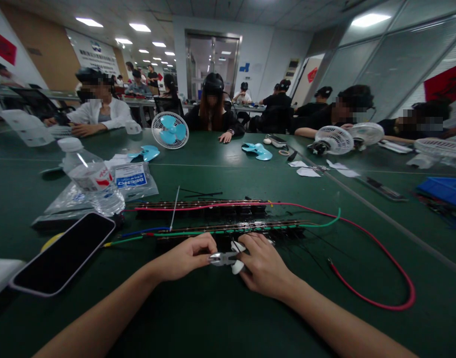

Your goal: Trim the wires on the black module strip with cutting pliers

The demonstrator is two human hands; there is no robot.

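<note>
My right hand (267,263) is closed round the white handles of small wire cutters (222,258), whose metal jaws point left. Beside those jaws, the thumb and fingers of my left hand (185,256) are pinched together; what they hold, if anything, is hidden. Just beyond both hands lies a long black strip (295,231) with a green wire (317,225) along it. Parallel and farther back is a second black strip (235,209), with a red wire (362,226) that loops round to the right. A pale cable tie (175,209) sticks up near the left end of the strips.
To the left are a phone (64,256), a water bottle (94,176) and a plastic bag (138,180). Black cable ties (200,193) lie behind the strips. Across the table, people sit near fans (170,130) and blue blades (257,150). A blue tray (444,191) stands far right.
</note>
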